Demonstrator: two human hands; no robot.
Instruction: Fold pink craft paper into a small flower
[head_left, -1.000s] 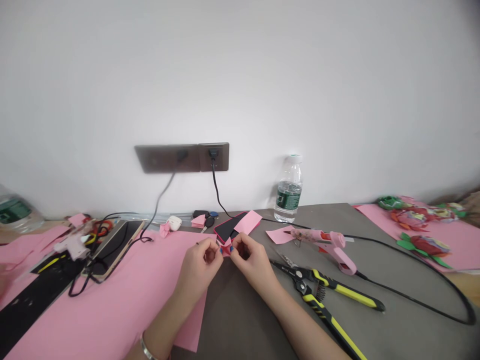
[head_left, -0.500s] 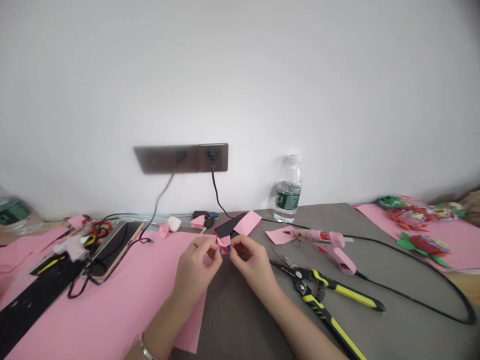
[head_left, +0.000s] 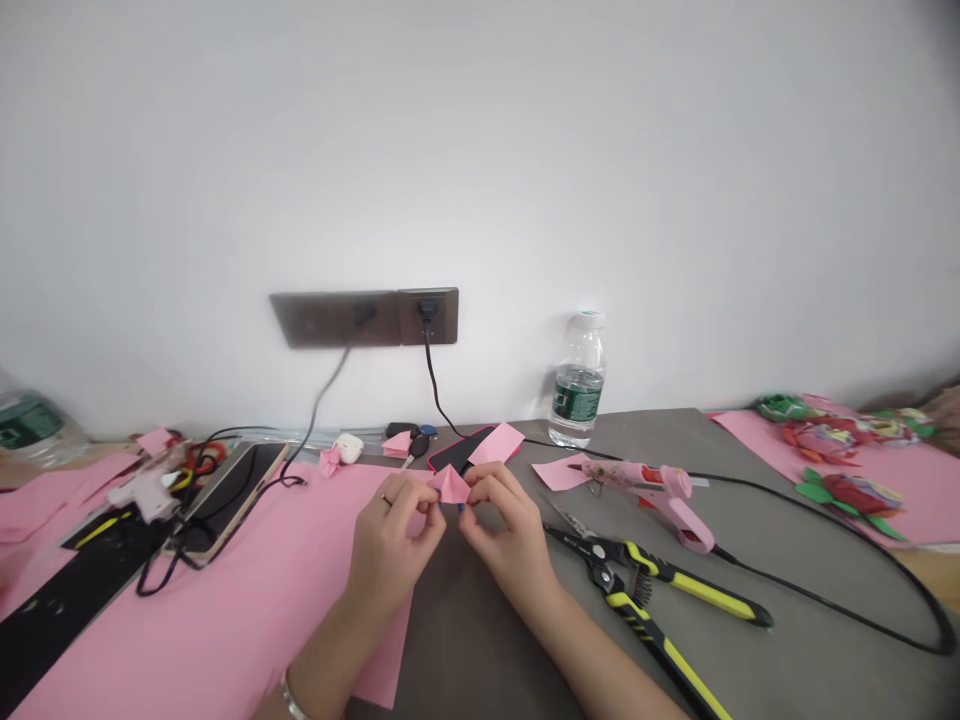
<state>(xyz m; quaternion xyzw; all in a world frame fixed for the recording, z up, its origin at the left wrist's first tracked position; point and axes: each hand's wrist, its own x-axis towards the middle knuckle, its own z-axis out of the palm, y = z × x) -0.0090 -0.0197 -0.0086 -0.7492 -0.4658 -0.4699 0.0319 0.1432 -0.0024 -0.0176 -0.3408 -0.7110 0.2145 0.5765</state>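
Note:
A small piece of folded pink paper (head_left: 451, 486) is held up between my two hands, its creases fanning out from a raised point. My left hand (head_left: 394, 535) pinches its left edge between thumb and fingers. On the opposite edge, my right hand (head_left: 504, 525) grips it the same way, fingers curled. Just behind the paper lies a phone with a red edge (head_left: 448, 456), partly covered by a loose pink paper piece (head_left: 496, 443). Beneath and beside my left forearm spreads a large pink sheet (head_left: 247, 610).
Yellow-and-black cutters (head_left: 637, 575) and a pink glue gun (head_left: 645, 480) with a trailing cord lie to the right. A water bottle (head_left: 577, 385) stands by the wall. Paper flowers (head_left: 855, 495) rest far right. A larger phone (head_left: 232, 495) and tangled cable lie left.
The pink paper between my fingers has been turned or opened, so its creased, pointed face now shows more. Both hands stay in nearly the same place.

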